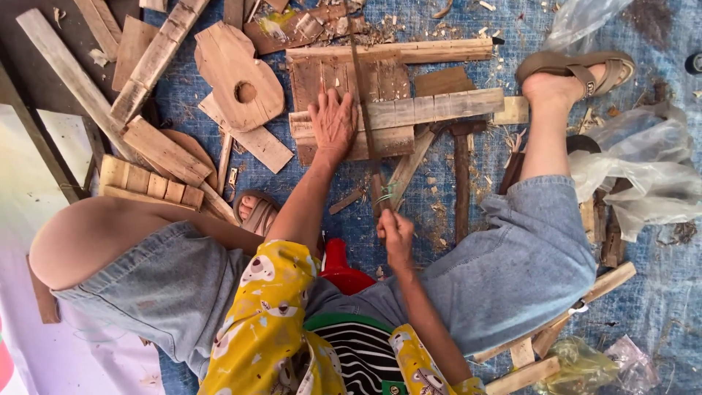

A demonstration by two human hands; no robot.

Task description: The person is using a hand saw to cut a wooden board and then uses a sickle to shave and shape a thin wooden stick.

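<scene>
Two bare hands work over one weathered grey-brown wooden pallet panel point(398, 110) of several short boards under two long cross slats, lying on a blue woven tarp point(658, 307). The left hand point(333, 121) lies flat on the boards, fingers spread and extended. The right hand point(395, 234) is clenched round the handle of one long thin handsaw point(363, 110), whose blade runs nearly straight away from the person, across both slats, tip at the far edge.
</scene>
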